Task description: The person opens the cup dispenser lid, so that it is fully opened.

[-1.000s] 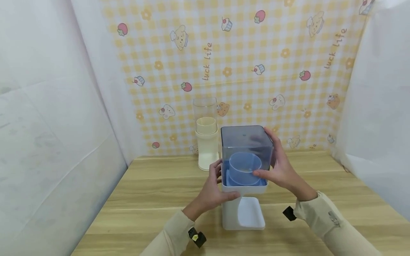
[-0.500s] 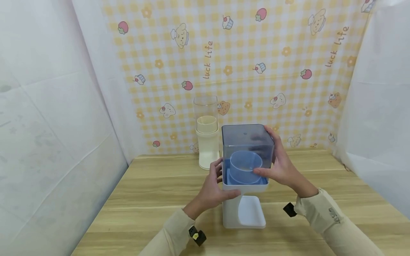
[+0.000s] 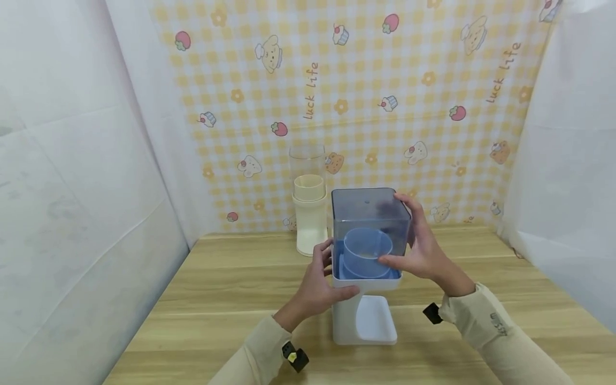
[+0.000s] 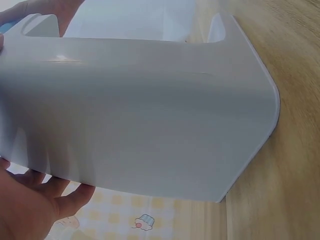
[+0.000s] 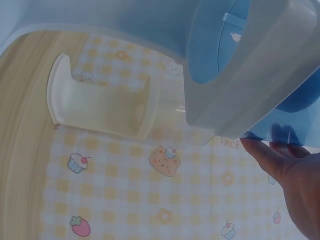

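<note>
A white dispenser stand [image 3: 344, 321] stands upright on the wooden table, its tray at the foot. On top sits a clear grey-blue square container [image 3: 368, 206] with a round blue cup-like part [image 3: 368, 254] inside. My left hand [image 3: 315, 286] grips the stand's upper part, thumb at the front below the rim; in the left wrist view its fingers [image 4: 75, 199] lie along the white body [image 4: 140, 115]. The right hand [image 3: 425, 251] holds the container's right side, thumb across the front and fingers behind, partly hidden. The right wrist view shows that hand [image 5: 295, 175] against the blue-tinted wall.
Behind and to the left, a cream dispenser [image 3: 310, 224] with a clear upper cylinder stands near the back edge of the wooden table [image 3: 216, 299]. A yellow checked cloth [image 3: 366, 69] hangs at the back, with white sheets [image 3: 72, 160] at both sides.
</note>
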The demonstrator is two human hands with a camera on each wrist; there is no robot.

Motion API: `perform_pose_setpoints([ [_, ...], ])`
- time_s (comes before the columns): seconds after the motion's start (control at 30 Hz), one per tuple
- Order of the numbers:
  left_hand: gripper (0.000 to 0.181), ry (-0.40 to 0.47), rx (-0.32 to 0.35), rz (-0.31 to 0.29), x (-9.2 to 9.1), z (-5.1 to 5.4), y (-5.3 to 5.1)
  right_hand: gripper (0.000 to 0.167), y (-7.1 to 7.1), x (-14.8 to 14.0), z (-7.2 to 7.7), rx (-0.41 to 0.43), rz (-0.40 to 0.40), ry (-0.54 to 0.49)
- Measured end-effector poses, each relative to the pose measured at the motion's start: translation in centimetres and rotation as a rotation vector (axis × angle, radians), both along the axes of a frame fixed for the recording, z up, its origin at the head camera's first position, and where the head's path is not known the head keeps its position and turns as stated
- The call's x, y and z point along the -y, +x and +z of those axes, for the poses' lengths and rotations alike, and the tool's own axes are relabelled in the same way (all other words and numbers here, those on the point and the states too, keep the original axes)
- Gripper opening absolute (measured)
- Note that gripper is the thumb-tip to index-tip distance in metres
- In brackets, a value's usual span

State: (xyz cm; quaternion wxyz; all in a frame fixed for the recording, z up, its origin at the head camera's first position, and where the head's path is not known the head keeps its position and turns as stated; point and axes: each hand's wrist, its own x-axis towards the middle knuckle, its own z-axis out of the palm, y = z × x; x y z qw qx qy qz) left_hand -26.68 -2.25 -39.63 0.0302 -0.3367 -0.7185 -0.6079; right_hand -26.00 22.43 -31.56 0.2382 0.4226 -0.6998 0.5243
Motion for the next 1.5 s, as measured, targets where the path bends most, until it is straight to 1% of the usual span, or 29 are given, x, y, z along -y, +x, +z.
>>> perform_pose_setpoints([
  [0.07,0.104,-0.005,-0.008,0.004,0.1,0.0,0.0,0.114,0.0,0.1,0.0,-0.021,0.013,-0.004],
  [0.17,0.102,0.004,-0.032,0.007,0.1,0.1,-0.2,0.111,-0.2,0.2,0.1,-0.066,0.061,-0.026],
  [0.27,0.102,0.012,-0.035,0.008,0.1,0.0,-0.2,0.107,-0.3,0.3,0.2,-0.099,0.1,-0.029],
  [0.3,0.102,0.012,-0.032,0.006,0.1,0.0,-0.1,0.106,-0.3,0.2,0.1,-0.104,0.095,-0.024],
  [0.37,0.103,0.009,-0.018,0.001,0.0,-0.1,-0.1,0.107,-0.3,0.1,0.1,-0.093,0.054,-0.004],
  [0.5,0.106,-0.004,0.001,-0.019,-0.1,-0.1,-0.1,0.106,-0.2,-0.2,0.1,-0.056,-0.071,0.036],
  [0.57,0.108,-0.011,0.004,-0.029,-0.2,0.1,-0.2,0.103,-0.2,-0.3,0.2,-0.042,-0.116,0.04],
  [0.7,0.109,-0.027,0.008,-0.037,-0.1,0.3,-0.4,0.096,-0.1,-0.2,0.7,0.001,-0.161,0.03],
  [0.8,0.11,-0.032,0.012,-0.034,0.1,0.3,-0.3,0.093,0.0,0.0,0.9,0.045,-0.152,0.027],
  [0.9,0.111,-0.043,0.021,-0.029,0.3,0.0,-0.2,0.092,0.2,0.2,0.8,0.06,-0.138,0.02],
  [0.97,0.11,-0.053,0.023,-0.028,0.3,-0.1,-0.2,0.093,0.3,0.3,0.6,0.042,-0.116,-0.004],
  [1.13,0.11,-0.042,-0.006,-0.037,0.4,0.0,-0.1,0.097,0.2,0.6,0.1,-0.088,-0.065,-0.05],
  [1.23,0.11,-0.041,-0.011,-0.039,0.5,-0.1,-0.1,0.098,0.1,0.6,-0.1,-0.125,-0.07,-0.049],
  [1.4,0.109,-0.064,0.005,-0.032,0.4,-0.3,-0.1,0.091,0.1,0.5,-0.1,-0.083,-0.11,-0.039],
  [1.5,0.108,-0.068,0.006,-0.029,0.3,-0.3,-0.1,0.087,0.1,0.5,0.1,-0.065,-0.115,-0.03],
])
